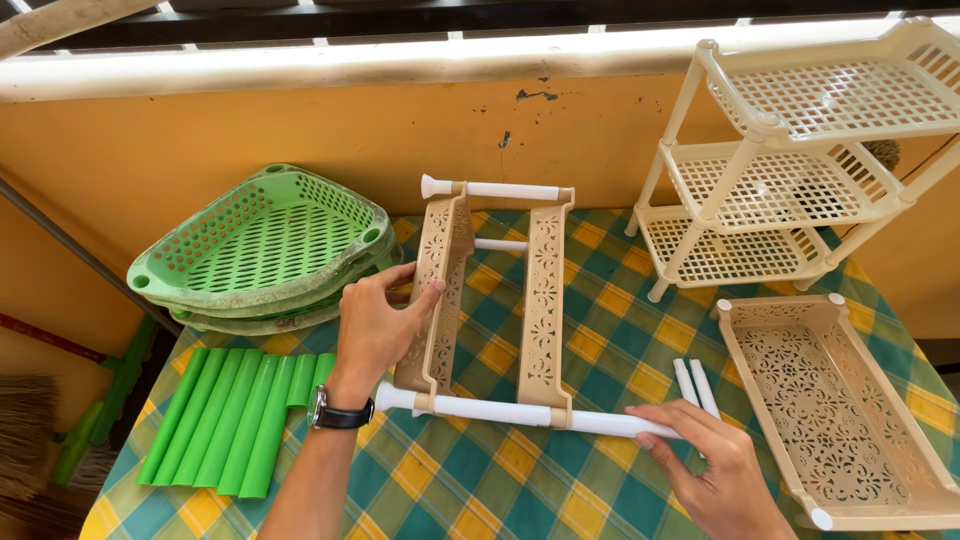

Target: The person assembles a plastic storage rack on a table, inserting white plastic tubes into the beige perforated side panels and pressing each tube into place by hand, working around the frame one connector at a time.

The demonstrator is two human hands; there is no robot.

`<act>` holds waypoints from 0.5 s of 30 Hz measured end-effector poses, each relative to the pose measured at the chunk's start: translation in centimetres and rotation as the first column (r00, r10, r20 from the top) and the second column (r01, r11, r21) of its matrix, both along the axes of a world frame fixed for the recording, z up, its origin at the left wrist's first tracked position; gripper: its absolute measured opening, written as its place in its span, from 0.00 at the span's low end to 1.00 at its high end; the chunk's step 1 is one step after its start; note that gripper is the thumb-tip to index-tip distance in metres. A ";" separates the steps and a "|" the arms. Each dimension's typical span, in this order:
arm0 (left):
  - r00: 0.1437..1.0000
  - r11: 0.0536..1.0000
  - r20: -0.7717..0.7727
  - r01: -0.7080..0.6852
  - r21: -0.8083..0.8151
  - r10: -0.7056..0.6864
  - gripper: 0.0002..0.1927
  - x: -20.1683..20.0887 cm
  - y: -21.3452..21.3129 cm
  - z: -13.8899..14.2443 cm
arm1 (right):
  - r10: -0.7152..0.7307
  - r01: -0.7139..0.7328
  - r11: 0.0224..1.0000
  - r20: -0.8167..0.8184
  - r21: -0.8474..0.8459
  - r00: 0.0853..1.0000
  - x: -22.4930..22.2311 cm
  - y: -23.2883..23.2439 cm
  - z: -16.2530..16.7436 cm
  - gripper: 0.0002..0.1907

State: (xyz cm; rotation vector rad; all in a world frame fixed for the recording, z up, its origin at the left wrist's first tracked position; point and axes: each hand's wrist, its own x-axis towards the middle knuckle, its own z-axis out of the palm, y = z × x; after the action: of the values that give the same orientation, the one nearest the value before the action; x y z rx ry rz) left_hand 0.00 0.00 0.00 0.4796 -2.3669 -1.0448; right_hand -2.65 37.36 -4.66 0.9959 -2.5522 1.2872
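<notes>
Two beige perforated shelf trays [543, 300] stand on edge side by side on the checked tablecloth [600, 340], joined by white tubes. My left hand [375, 325], with a black wristwatch, grips the left tray's [437, 290] rim. Fingers of my right hand [715, 465] pinch the right end of the near white tube [520, 412], which runs through both trays' near corners. Another white tube [500, 189] crosses the far corners, and a third [498, 244] shows between the trays.
Stacked green corner trays [260, 245] and a row of green tubes [235, 420] lie at left. A beige tray [835, 410] lies flat at right, beside two loose white tubes [695, 385]. An assembled three-tier beige rack [790, 170] stands back right against the orange wall.
</notes>
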 end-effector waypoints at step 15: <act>0.994 1.000 0.109 0.013 0.023 -0.016 0.26 -1.2 -1.1 -1.2 | -0.027 0.029 0.998 0.038 -0.051 0.999 -0.1 -0.6 0.2 0.13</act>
State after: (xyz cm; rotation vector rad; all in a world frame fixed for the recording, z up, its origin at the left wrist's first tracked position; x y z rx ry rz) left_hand -1.18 -1.05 -1.22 0.5416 -2.4600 -1.0779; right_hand -2.72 36.75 -4.47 0.9312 -2.5372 1.3695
